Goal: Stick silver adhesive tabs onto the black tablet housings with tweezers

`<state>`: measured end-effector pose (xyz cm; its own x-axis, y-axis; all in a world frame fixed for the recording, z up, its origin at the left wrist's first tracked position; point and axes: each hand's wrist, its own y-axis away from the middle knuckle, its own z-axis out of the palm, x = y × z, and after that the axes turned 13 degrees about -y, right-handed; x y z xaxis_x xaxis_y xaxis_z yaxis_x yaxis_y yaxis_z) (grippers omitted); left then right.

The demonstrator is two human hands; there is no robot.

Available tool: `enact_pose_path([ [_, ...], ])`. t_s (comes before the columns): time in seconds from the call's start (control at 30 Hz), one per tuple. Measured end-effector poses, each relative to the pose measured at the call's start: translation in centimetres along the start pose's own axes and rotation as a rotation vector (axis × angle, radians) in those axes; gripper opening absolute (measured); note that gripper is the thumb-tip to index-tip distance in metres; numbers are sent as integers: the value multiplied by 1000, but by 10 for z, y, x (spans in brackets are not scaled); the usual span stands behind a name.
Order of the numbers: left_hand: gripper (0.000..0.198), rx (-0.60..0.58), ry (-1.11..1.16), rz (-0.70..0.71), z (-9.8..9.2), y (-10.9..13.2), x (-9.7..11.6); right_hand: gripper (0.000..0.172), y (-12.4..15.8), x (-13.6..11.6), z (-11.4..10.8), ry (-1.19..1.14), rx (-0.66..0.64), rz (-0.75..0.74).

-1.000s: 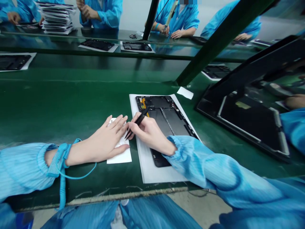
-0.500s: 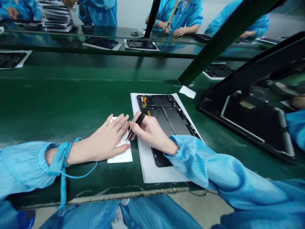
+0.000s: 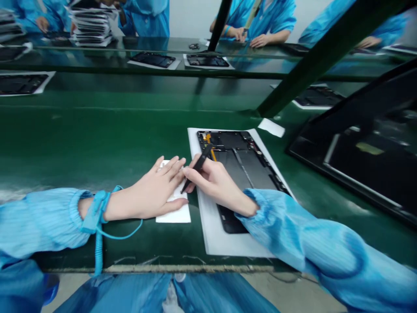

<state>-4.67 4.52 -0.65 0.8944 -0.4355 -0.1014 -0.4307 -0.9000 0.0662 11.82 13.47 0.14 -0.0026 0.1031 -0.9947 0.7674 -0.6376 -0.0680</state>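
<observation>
Right hand pinches tweezers tips-down at the card just left of its grip, under the flat left hand.

The worktop is green, its near edge scuffed. Below that edge shows a pale, dull floor. A thick green post slants up from the worktop's far side; a thinner dark post rises beyond it. Behind the worktop, farther back, stands a whitish wall. Light glints off the worktop.
</observation>
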Motion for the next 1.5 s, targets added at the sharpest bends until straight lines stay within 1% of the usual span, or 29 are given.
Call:
enact_pose_path([
  [0.1, 72, -2, 16, -5, -4, -1, 1, 30, 0, 2, -1, 49, -7, -22],
  [0.23, 75, -1, 36, -12, -7, -1, 1, 41, 1, -4, -4, 139, 31, -116],
  [0.37, 75, 44, 39, -6, -6, 0, -1, 47, 0, -12, -7, 155, 84, -199],
  [0.5, 75, 76, 55, -14, -5, 1, -1, 45, -3, -12, -10, 101, 138, -255],
  [0.63, 74, 118, 98, -10, -3, 2, -2, 34, 1, -19, -19, 63, 201, -262],
  [0.7, 71, 158, 115, -12, -5, 3, -2, 27, 14, -29, -25, 102, 212, -281],
  [0.77, 62, 204, 133, -2, -8, 3, 2, 20, 36, -37, -28, 169, 255, -314],
  [0.8, 55, 248, 142, 18, -10, 3, 5, 18, 49, -39, -29, 186, 295, -331],
  [0.9, 35, 452, 168, 142, -17, 3, 21, 16, 89, -33, -23, 109, 433, -326],
  [0.93, 29, 509, 179, 193, -20, 3, 26, 16, 101, -27, -19, 59, 486, -317],
  [0.97, 26, 540, 191, 239, -22, 3, 32, 15, 111, -20, -14, 9, 558, -316],
  [1.0, 24, 543, 204, 275, -23, 3, 36, 14, 118, -13, -9, -41, 641, -323],
  [1.1, 21, 489, 258, 333, -24, 2, 41, 12, 132, 5, 8, -124, 886, -354],
  [1.2, 18, 419, 320, 363, -20, 2, 41, 11, 135, 13, 22, -100, 1014, -315],
  [1.33, 16, 380, 356, 408, -16, 4, 40, 9, 135, 9, 29, 8, 1073, -274],
  [1.5, 17, 388, 330, 428, -16, 4, 41, 7, 137, 9, 25, 137, 1037, -233],
])
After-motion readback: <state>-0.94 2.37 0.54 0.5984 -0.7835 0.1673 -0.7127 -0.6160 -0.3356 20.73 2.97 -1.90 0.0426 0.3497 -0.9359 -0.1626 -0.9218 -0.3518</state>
